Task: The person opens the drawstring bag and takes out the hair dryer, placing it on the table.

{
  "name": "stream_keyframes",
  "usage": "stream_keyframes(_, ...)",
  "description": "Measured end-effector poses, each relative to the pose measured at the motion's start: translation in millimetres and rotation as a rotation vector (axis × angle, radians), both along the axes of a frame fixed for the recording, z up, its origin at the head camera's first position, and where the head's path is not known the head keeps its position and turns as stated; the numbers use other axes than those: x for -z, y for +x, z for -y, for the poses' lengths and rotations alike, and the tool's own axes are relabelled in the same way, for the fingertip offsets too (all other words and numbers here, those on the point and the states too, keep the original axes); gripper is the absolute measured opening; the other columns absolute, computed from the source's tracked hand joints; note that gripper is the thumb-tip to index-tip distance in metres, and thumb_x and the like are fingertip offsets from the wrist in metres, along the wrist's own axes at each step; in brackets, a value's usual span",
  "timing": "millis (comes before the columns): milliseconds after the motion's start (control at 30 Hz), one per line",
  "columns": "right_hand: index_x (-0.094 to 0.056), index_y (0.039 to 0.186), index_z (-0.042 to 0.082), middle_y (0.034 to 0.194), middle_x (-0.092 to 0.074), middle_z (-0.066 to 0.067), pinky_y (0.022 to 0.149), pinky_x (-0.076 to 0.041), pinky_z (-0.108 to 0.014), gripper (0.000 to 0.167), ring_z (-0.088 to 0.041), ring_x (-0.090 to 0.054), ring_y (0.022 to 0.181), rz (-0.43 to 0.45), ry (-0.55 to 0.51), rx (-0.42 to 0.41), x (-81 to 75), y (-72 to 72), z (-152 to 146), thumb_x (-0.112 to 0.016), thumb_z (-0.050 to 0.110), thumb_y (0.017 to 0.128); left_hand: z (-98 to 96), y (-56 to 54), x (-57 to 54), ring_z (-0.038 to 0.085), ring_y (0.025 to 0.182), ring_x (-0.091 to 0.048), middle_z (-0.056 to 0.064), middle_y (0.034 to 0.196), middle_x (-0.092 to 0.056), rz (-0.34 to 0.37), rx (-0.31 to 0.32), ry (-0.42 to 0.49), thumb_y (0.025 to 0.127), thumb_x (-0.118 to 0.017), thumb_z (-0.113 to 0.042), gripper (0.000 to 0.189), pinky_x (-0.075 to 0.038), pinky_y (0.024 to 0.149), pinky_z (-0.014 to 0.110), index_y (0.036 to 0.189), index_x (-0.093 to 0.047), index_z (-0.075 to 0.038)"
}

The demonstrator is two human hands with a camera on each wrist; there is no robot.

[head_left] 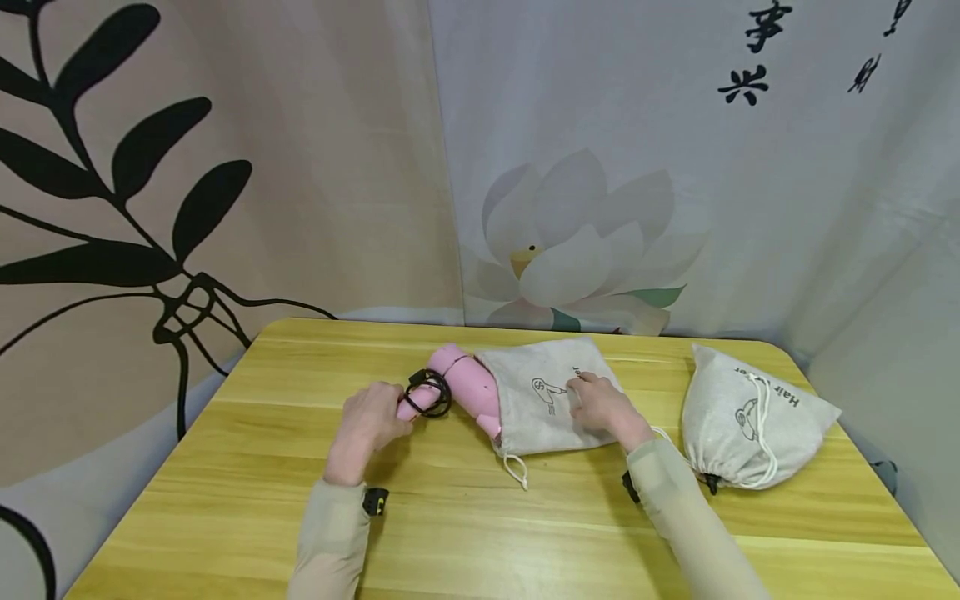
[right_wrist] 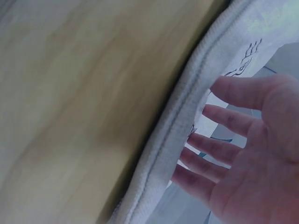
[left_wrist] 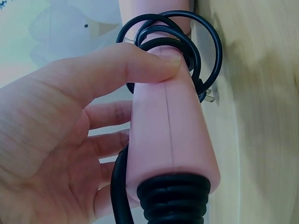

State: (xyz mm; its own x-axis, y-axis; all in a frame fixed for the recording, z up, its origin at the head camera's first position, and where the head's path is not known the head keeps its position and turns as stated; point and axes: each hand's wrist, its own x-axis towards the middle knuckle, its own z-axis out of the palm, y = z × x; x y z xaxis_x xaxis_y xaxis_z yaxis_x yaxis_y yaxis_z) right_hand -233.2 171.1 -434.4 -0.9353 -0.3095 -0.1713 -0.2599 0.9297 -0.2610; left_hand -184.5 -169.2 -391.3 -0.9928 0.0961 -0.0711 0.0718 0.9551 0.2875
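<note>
A pink hair dryer [head_left: 474,386] lies on the table, its nozzle end inside a grey cloth drawstring bag [head_left: 525,417]. My left hand [head_left: 370,422] grips the dryer by its handle [left_wrist: 159,126], thumb across the top in the left wrist view. A looped black cord [left_wrist: 215,51] with a plug circles the handle. On the bag's printed face rests my right hand [head_left: 603,408]. In the right wrist view the right hand's fingers [right_wrist: 219,151] are mostly straight and touch the cloth near a seamed edge. The covered part of the dryer is hidden.
A second grey drawstring bag [head_left: 720,408], full and printed with a dryer, stands at the right of the wooden table [head_left: 525,533]. A white drawstring loop [head_left: 517,472] hangs from the first bag's mouth. Behind the table hangs a printed curtain [head_left: 360,167].
</note>
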Motion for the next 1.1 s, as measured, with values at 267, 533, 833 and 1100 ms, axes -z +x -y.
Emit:
stream_keyframes(267,-0.051,0.132,0.002,0.145,-0.039,-0.025,0.104,-0.038,-0.056,0.045,-0.047,-0.041,0.128,-0.012,0.003,-0.035,1.6,-3.1,-5,-0.06,0.015,0.09,12.6,-2.1,4.0,0.021,0.067,-0.053,0.006,0.077,-0.059,-0.004,-0.023,0.024,0.073,-0.077,-0.023,0.026,-0.042,0.057,0.033,0.084,-0.061,-0.006)
stream_keyframes(533,-0.052,0.132,0.002,0.146,-0.039,-0.025,0.106,-0.036,-0.056,0.046,-0.046,-0.041,0.129,-0.02,0.011,-0.048,1.4,-3.0,-6,-0.061,0.015,0.089,23.5,-4.0,7.0,0.023,0.067,-0.055,0.012,0.082,-0.061,-0.018,-0.067,0.04,0.077,-0.075,-0.026,0.034,-0.042,0.055,0.033,0.095,-0.061,0.0)
stream_keyframes(833,-0.052,0.131,0.001,0.146,-0.039,-0.025,0.107,-0.035,-0.055,0.045,-0.046,-0.041,0.129,-0.033,0.013,-0.072,3.5,-4.0,-8,-0.061,0.014,0.089,31.9,-7.5,12.0,0.027,0.067,-0.058,0.02,0.085,-0.064,-0.066,-0.158,0.07,0.078,-0.073,-0.027,0.037,-0.046,0.054,0.037,0.095,-0.061,0.004)
stream_keyframes(1100,-0.052,0.132,0.001,0.146,-0.039,-0.025,0.108,-0.034,-0.055,0.045,-0.047,-0.04,0.13,-0.03,0.006,-0.109,3.7,-6.2,-8,-0.06,0.011,0.089,35.3,-8.2,16.3,0.03,0.069,-0.059,0.023,0.085,-0.064,-0.083,-0.212,0.069,0.078,-0.072,-0.027,0.037,-0.046,0.055,0.038,0.093,-0.062,0.006)
